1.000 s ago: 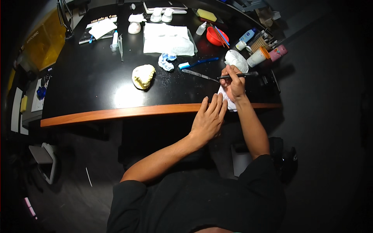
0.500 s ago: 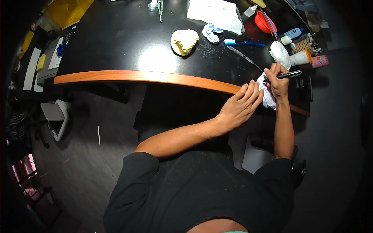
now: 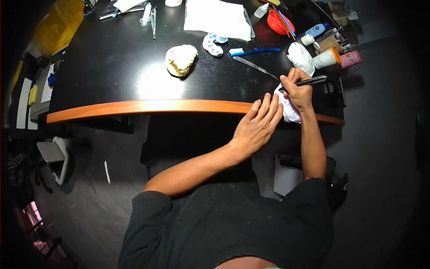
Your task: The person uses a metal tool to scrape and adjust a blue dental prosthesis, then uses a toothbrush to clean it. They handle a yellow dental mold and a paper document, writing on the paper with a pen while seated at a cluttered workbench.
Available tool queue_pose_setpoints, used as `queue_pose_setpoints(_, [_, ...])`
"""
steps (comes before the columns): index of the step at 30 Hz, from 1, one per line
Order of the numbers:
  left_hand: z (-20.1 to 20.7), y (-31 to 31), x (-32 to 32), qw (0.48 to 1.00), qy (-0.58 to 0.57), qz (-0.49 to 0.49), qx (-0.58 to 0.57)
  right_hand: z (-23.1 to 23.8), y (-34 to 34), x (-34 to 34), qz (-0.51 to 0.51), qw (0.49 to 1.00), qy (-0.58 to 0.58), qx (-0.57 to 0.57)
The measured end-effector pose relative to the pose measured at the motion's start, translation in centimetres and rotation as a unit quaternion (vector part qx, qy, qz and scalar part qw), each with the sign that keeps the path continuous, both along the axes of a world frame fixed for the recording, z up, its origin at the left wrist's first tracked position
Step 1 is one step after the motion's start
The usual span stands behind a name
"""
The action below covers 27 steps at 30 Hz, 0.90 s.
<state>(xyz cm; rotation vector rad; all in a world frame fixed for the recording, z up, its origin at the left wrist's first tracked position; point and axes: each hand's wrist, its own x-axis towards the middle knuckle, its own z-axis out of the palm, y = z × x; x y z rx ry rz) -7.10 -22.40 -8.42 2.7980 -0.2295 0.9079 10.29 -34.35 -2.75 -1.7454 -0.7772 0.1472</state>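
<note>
Tabletop (image 3: 112, 67): glossy black, dusted with white specks, edged in smooth varnished wood. Plaster cast (image 3: 180, 59): matt, rough, yellowish. Spatula (image 3: 255, 67): bare shiny metal. Toothbrush (image 3: 255, 50): blue plastic. White piece (image 3: 289, 110) under the hands: matt, chalky. Bowl (image 3: 277, 22): glossy red plastic.

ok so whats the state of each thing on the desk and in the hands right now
right hand: gripping a dark pen
dark pen: tip on white cast
white cast: at desk edge
left hand: fingers steadying cast
yellow cast: lying free
blue toothbrush: lying flat
red bowl: upright
</note>
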Motion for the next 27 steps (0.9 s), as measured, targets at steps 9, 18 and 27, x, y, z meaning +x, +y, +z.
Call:
queue_pose_setpoints(9, [-0.26,0.07,0.12,1.0,-0.008,-0.005,-0.001,0.17,0.03,0.13,-0.011,1.0,0.006,-0.005])
queue_pose_setpoints(18, [-0.41,0.14,0.17,1.0,-0.014,-0.008,-0.002,0.01,0.18,0.08,-0.031,0.999,-0.007,0.001])
queue_pose_setpoints(27, [-0.42,0.13,0.15,1.0,-0.008,-0.004,0.009,-0.03,0.23,0.1,-0.041,0.999,0.006,0.008])
